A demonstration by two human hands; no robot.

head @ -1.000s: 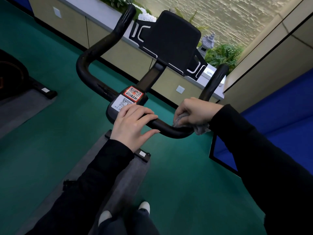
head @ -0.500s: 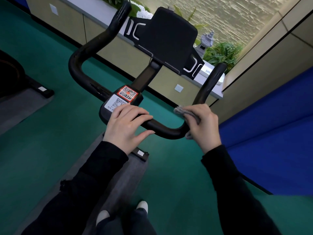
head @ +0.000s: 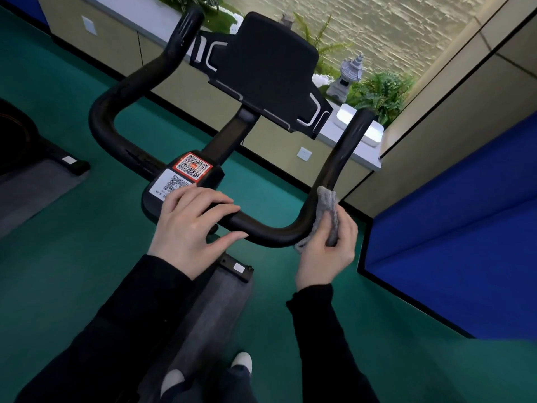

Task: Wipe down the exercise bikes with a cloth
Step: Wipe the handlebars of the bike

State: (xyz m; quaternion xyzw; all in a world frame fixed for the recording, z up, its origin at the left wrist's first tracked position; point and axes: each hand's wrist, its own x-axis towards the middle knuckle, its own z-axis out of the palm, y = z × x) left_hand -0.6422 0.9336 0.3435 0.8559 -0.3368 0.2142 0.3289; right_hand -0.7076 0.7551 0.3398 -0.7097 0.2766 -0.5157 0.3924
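A black exercise bike's handlebar curves in front of me, with a dark console screen above and two QR stickers on its centre block. My left hand rests on the bar's middle, fingers straight over the top and thumb below. My right hand pinches a grey cloth against the right bend of the bar, where the right grip rises.
Green floor lies all round. A grey mat lies under the bike. Another bike's base stands at the left. A blue padded panel is close on the right. A planter ledge with ferns and a stone lantern runs behind.
My right hand has turned and slid the cloth from the bar's lower right section round to the bend, now palm up. The left hand has stayed in place.
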